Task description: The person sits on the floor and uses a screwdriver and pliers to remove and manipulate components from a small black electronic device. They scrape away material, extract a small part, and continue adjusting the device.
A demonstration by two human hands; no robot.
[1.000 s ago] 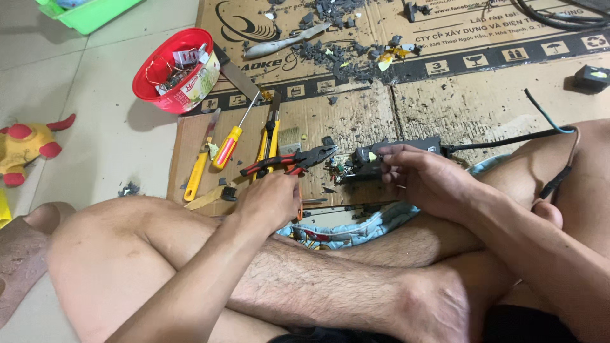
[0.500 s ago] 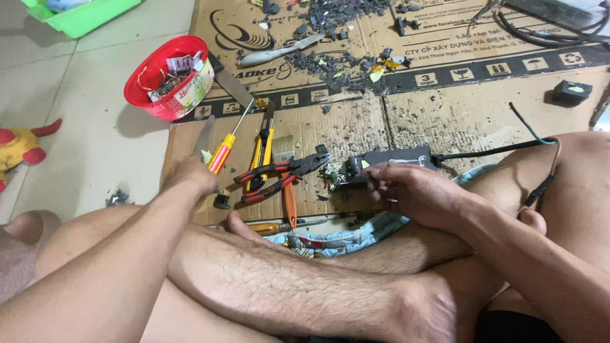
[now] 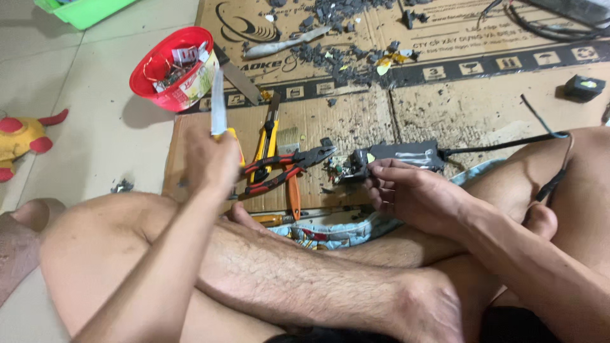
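- The left hand (image 3: 213, 162) is clenched round the yellow handle of a knife (image 3: 218, 105), blade pointing straight up toward the red bowl, long axis running away from the person
- The right hand (image 3: 413, 194) grips the near end of a black power adapter (image 3: 397, 157), fingers curled over its opened end where a small circuit board shows
- The adapter lies on the cardboard (image 3: 483, 108) just past the knees, long axis left to right, opened end facing left; its black cable (image 3: 508, 138) leaves the right end and loops back over the right leg
- Between the two hands lie red-handled pliers (image 3: 286, 166), jaws pointing right toward the adapter, almost touching it
- Just beyond them are a yellow box cutter (image 3: 267, 136) and a small brush (image 3: 289, 138)
- The red bowl (image 3: 166, 70) of odds and ends sits at the cardboard's far left corner, a bare metal blade (image 3: 236, 75) beside it
- Grey debris (image 3: 343, 54) is scattered across the far cardboard
- A yellow and red soft toy (image 3: 25, 136) lies on the tiled floor, far left
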